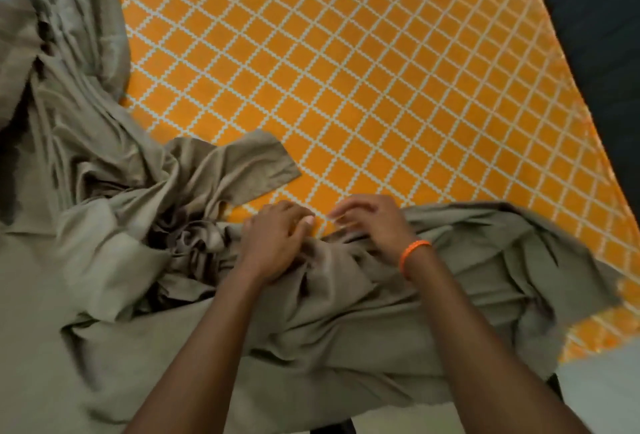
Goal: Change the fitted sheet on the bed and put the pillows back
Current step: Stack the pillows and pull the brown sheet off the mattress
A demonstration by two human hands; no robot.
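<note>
I look down at a bed (346, 53) covered in an orange sheet with a white diamond grid. A rumpled grey-green sheet (104, 260) lies bunched over the bed's near edge and left side. My left hand (277, 243) grips a gathered fold of the grey-green sheet near the middle of the near edge, fingers curled into the cloth. My right hand (370, 222), an orange band (414, 255) at its wrist, rests just beside it, fingers bent onto the sheet's edge.

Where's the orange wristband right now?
In the head view, the orange wristband is on the right wrist, right of centre, just behind the right hand resting on the bunched grey-green sheet.
</note>
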